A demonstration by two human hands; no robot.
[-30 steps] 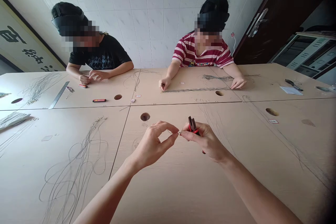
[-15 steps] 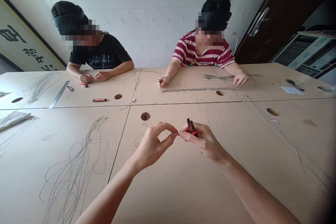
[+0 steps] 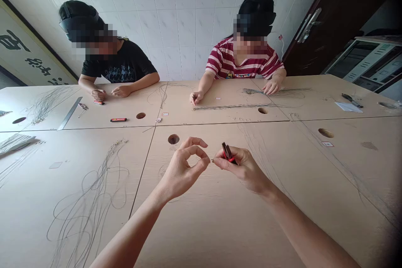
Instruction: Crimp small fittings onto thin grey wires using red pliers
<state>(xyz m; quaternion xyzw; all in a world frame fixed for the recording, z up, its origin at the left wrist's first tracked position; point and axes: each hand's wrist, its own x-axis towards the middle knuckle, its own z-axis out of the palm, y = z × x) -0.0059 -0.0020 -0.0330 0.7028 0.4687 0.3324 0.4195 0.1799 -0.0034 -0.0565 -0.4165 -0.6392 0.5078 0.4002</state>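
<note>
Over the middle of the table, my left hand (image 3: 184, 169) is closed in a pinch of thumb and forefinger, its other fingers raised and curved. A thin cord, hard to see, appears to be in that pinch. My right hand (image 3: 246, 167) is closed around small pliers (image 3: 227, 151) with red handles, their dark jaws pointing up and slightly apart. Its thumb and forefinger also pinch together close to the left fingertips. A tiny piece (image 3: 211, 160) shows in the narrow gap between the hands; its kind is too small to tell.
A loose bundle of grey cords (image 3: 94, 188) lies on the left, with more cords (image 3: 339, 161) on the right. Across the table (image 3: 201, 226), two people sit working with cords. Round holes (image 3: 173, 139) pierce the tabletop. A metal ruler (image 3: 69, 113) and a red-black marker (image 3: 118, 119) lie farther off.
My left fingertips have drawn slightly left, away from the right ones, and the left fingers have lifted. The pliers stay in my right hand. The right-hand person's hand has moved left onto the cords.
</note>
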